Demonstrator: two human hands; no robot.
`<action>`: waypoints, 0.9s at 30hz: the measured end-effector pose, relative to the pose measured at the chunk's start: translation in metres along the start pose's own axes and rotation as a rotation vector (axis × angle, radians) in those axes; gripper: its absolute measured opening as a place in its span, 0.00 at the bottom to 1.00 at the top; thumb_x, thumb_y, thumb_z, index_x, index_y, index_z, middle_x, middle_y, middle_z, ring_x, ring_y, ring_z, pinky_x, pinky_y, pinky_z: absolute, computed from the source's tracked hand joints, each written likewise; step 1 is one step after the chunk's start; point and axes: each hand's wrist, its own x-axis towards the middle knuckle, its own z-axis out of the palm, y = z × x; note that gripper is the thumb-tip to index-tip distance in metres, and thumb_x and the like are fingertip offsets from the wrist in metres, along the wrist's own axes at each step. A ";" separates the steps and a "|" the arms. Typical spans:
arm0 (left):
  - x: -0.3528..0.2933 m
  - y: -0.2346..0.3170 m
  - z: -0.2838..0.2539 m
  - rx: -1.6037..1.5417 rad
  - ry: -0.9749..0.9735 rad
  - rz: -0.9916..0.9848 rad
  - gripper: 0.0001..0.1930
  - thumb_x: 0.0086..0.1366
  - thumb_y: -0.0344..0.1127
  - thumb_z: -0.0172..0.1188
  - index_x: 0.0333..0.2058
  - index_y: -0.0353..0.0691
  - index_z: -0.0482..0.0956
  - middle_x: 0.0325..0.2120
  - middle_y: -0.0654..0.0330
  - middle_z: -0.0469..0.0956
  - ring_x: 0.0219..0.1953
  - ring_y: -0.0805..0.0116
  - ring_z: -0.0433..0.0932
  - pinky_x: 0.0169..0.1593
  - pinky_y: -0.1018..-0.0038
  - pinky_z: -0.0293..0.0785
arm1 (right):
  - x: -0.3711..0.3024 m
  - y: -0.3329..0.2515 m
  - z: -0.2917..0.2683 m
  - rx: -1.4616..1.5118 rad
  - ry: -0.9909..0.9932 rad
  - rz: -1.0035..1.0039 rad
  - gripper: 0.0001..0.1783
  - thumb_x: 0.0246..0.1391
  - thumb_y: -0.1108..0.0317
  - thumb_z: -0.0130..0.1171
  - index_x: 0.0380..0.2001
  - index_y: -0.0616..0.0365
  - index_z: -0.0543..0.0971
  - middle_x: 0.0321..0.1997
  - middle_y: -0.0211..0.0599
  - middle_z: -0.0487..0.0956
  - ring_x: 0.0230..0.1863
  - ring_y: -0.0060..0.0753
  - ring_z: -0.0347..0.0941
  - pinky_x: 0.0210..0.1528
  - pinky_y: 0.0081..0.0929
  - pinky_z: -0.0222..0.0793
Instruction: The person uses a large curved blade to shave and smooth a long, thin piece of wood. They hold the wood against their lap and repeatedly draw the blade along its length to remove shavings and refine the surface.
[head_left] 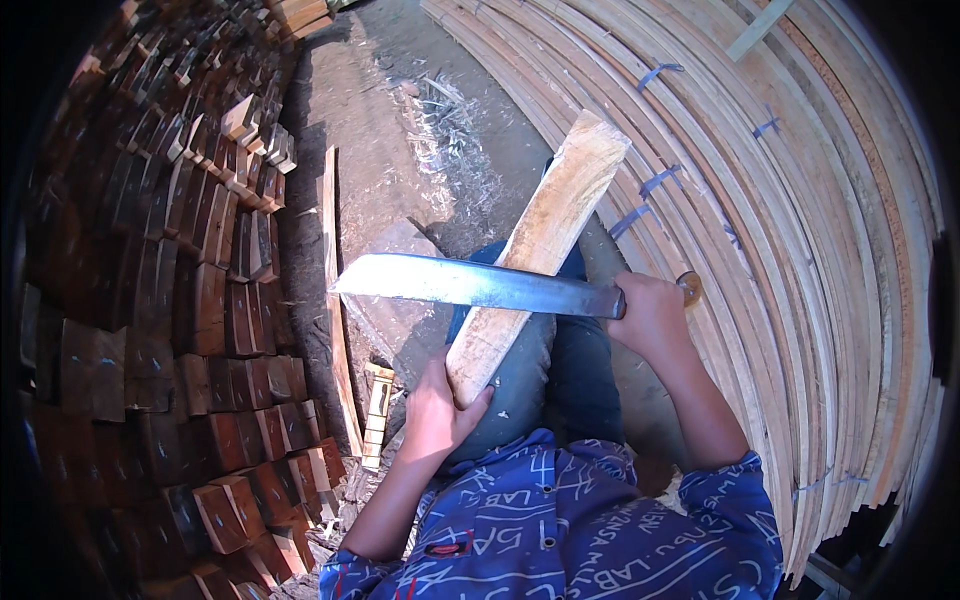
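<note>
While I pinch the near end of a wood piece [548,238] above dark trousers [588,380] with the fingers of my left hand [436,412], those of my right hand [648,312] curl round the handle of a long knife [470,284], its blade pointing left across the wood; whether they touch, I cannot tell. Stacked blocks [210,310] stand left, strapped strips [780,230] lie right, and shavings [447,122] litter the far ground [345,100].

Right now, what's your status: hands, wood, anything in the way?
Left hand gripping pale rough wooden plank near lower end. Right hand gripping long silvery metal machete. Blade crosses plank midway, hiding part.
</note>
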 end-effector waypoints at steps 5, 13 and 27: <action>0.015 -0.003 -0.002 0.020 -0.114 0.062 0.36 0.52 0.42 0.73 0.51 0.30 0.62 0.37 0.31 0.77 0.39 0.32 0.79 0.43 0.51 0.77 | 0.008 -0.013 -0.006 0.103 0.029 -0.067 0.08 0.38 0.68 0.63 0.22 0.58 0.75 0.24 0.45 0.79 0.28 0.52 0.79 0.32 0.48 0.73; 0.018 -0.006 0.000 -0.085 -0.185 0.002 0.34 0.55 0.40 0.72 0.50 0.29 0.61 0.36 0.31 0.78 0.41 0.33 0.80 0.44 0.53 0.78 | 0.048 -0.019 -0.021 -0.035 0.025 -0.050 0.10 0.38 0.64 0.65 0.22 0.59 0.78 0.24 0.48 0.80 0.30 0.54 0.79 0.35 0.47 0.74; 0.020 0.000 0.002 0.007 -0.160 -0.022 0.30 0.55 0.37 0.71 0.45 0.30 0.61 0.30 0.33 0.79 0.34 0.35 0.82 0.38 0.55 0.79 | 0.041 -0.020 -0.015 0.016 -0.086 -0.096 0.11 0.36 0.65 0.68 0.23 0.60 0.80 0.24 0.48 0.81 0.31 0.52 0.81 0.36 0.44 0.76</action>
